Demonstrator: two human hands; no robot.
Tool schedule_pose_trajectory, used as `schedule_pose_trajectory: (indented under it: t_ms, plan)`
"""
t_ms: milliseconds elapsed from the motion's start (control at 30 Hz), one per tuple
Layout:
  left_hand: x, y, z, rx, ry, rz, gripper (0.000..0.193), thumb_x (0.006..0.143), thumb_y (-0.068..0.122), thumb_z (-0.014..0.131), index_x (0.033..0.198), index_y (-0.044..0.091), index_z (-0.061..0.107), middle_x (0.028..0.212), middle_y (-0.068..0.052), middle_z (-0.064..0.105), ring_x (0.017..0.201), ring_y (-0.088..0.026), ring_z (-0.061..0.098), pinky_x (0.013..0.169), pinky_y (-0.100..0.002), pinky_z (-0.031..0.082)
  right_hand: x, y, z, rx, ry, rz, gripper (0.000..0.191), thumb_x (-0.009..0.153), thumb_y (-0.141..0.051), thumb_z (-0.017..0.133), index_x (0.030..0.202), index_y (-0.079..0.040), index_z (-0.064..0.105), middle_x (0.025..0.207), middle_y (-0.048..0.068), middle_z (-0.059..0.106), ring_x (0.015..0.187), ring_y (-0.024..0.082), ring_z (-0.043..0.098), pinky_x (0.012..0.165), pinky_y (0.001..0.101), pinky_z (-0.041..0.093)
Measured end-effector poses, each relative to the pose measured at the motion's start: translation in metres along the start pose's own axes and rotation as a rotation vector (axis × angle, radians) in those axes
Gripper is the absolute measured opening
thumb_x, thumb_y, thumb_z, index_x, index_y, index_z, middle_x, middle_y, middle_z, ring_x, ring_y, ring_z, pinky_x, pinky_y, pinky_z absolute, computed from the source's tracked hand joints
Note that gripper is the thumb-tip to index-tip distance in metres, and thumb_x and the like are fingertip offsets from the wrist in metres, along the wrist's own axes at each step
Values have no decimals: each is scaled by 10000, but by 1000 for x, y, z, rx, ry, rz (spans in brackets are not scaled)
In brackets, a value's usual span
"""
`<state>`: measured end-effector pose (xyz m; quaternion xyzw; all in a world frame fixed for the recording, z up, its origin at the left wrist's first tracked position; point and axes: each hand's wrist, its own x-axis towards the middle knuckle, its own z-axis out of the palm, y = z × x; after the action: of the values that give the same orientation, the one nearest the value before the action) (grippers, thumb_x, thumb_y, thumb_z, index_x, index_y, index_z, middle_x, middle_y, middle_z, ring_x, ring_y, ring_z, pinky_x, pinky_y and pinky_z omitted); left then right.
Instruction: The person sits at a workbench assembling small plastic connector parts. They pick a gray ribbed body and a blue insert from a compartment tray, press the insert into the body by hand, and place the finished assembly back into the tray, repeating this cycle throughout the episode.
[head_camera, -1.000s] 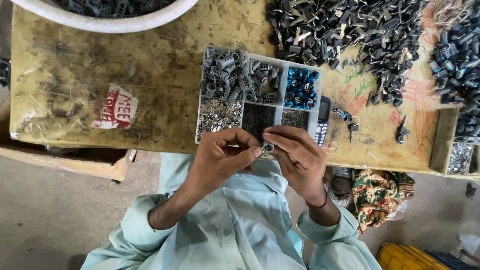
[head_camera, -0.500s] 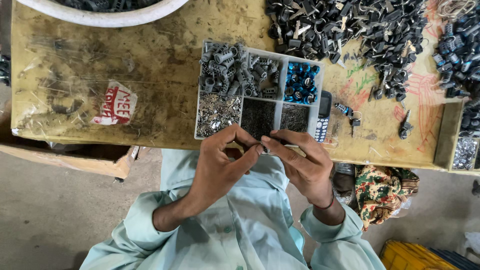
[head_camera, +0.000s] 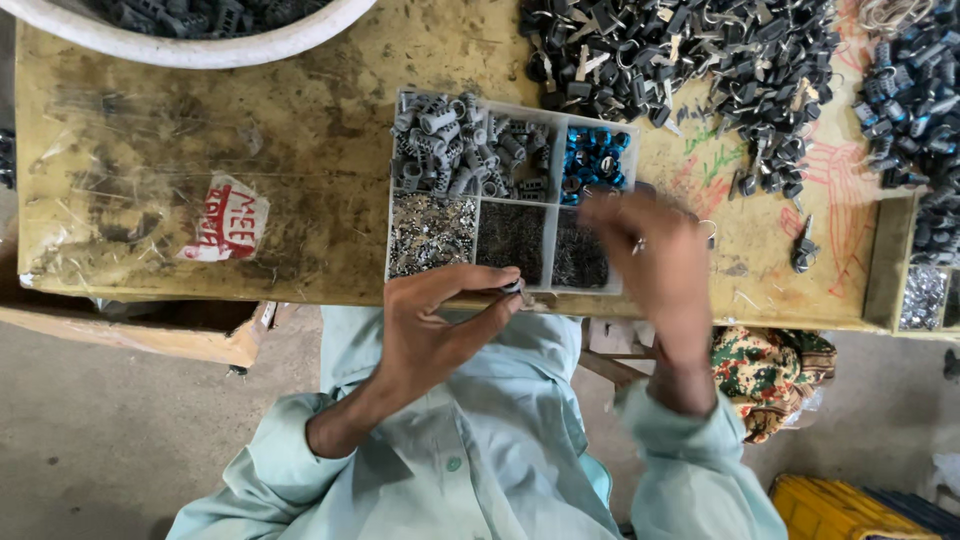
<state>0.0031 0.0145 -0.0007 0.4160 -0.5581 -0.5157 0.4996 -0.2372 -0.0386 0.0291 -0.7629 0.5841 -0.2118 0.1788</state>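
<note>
My left hand (head_camera: 432, 325) pinches a small dark metal part (head_camera: 513, 288) between thumb and fingers at the table's near edge. My right hand (head_camera: 648, 262) is blurred with motion over the table just right of the white compartment tray (head_camera: 397, 185); a small metal piece shows at its fingers. The tray holds grey plastic pieces (head_camera: 440, 145), blue pieces (head_camera: 595, 160), silver bits (head_camera: 430, 232) and dark fine parts (head_camera: 545, 245).
A heap of black parts (head_camera: 690, 60) covers the table's far right, with more in a box (head_camera: 915, 110) at the right edge. A white bowl (head_camera: 200, 45) of dark parts stands far left. A red-and-white sticker (head_camera: 225, 220) lies on the yellow table (head_camera: 300, 130). A patterned cloth (head_camera: 765, 375) sits below.
The two hands were together working the small part near my chest. My right hand has now let go and swung out over the table to the right of the tray; my left keeps the part.
</note>
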Motion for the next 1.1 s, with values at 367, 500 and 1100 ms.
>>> schedule_pose_trajectory:
  t_ms: [367,500,1100]
  plan:
    - [5,-12,-1,19,-129,237,192,926,-96,744,1080,13,708,1108,-116,768,993,-204,786,850,-298,651,19,71,25,513,152,204,49,1082,-24,608,1067,-17,654,938,107,684,764,189,643,687,312,535]
    - [7,-16,0,214,-149,447,340,847,-135,726,1142,23,670,1169,-116,734,1087,-284,752,912,-364,634,-3,39,14,977,-5,347,142,1077,11,522,1145,-20,643,898,70,681,682,122,631,594,263,549]
    - [18,6,-14,612,-259,748,245,900,57,747,1126,6,669,1317,-144,651,1203,-299,672,941,-401,610,-48,-15,16,1153,-209,349,136,987,-23,658,1117,2,623,871,92,728,728,159,725,639,283,599]
